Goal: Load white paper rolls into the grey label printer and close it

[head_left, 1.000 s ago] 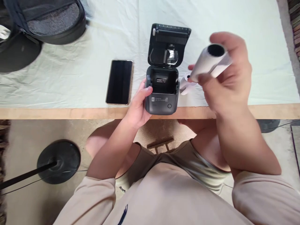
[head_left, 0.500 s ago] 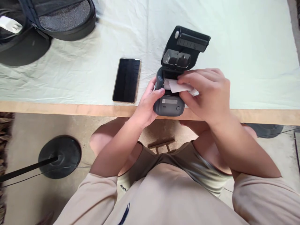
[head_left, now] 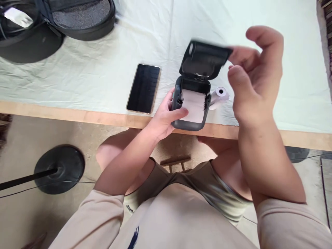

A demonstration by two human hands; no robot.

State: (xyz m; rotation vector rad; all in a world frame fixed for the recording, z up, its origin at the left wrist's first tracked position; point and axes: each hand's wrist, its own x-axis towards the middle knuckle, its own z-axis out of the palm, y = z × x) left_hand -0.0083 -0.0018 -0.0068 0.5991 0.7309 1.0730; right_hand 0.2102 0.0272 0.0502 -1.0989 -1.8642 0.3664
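Observation:
My left hand [head_left: 164, 117] holds a small dark grey portable printer [head_left: 190, 127] by its left side. The thumb rests on a strip of white paper [head_left: 193, 105] that lies across the open compartment and hangs over the front face. The printer's black lid [head_left: 204, 57], slightly blurred, stands raised on its hinge. My right hand [head_left: 256, 76] is at the lid's right edge with fingers apart; one fingertip seems to touch the lid from behind, partly hidden. A small white paper roll [head_left: 220, 97] with a dark core lies on the cloth just right of the printer.
A phone [head_left: 144, 88] with a dark screen lies left of the printer. An unzipped black case [head_left: 85, 26] with a white plug [head_left: 18, 17] in it sits at the far left. White cloth [head_left: 298, 97] covers the table up to its wooden front edge [head_left: 77, 112].
My right hand has let go of the paper and moved up and right to the lid. The paper now lies flat over the printer's front. The lid has tilted slightly forward. The roll has come into view.

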